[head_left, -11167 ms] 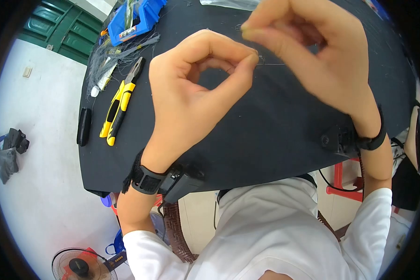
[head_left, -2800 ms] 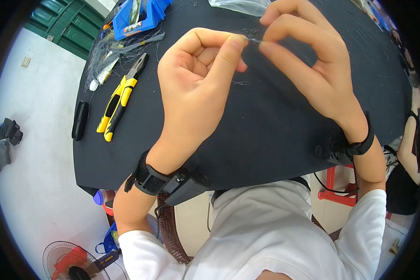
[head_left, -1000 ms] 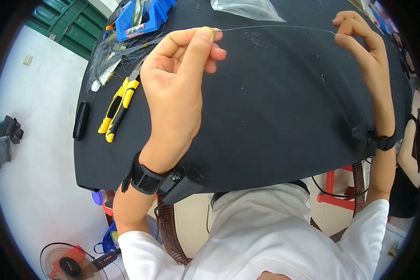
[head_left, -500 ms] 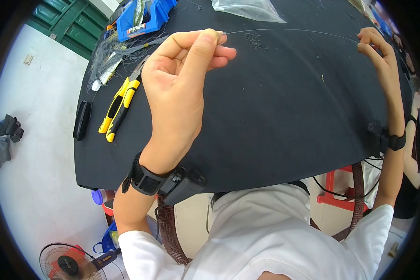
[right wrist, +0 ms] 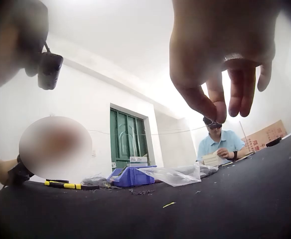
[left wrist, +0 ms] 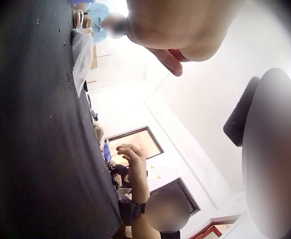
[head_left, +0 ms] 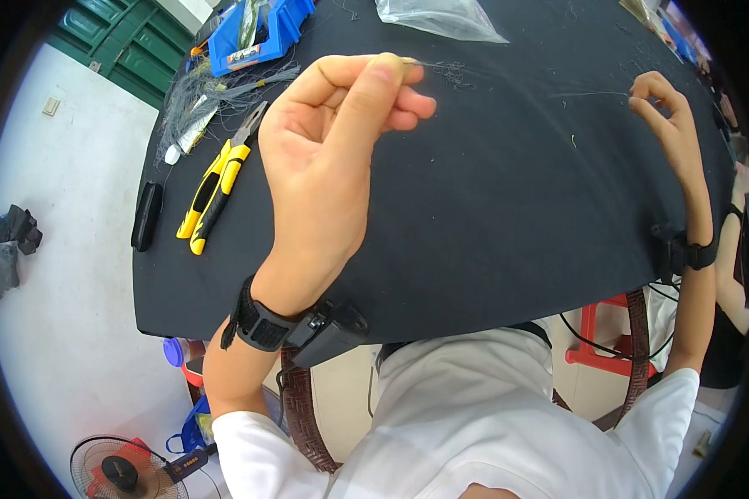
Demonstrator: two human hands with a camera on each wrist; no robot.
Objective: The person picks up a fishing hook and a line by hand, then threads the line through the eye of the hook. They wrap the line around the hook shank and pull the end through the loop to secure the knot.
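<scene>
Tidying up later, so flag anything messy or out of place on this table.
A tangle of grey line spills over the left edge of the black table beside the blue bin; small clippings lie scattered mid-table.

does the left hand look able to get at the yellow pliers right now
Probably yes for the path: the yellow pliers lie bare on the black table beside the left hand, nothing between. But its fingers pinch the thin line, so it would have to let go first.

Right hand (head_left: 672, 137) now well apart from left hand (head_left: 324, 150), line (head_left: 591, 94) between.
</scene>
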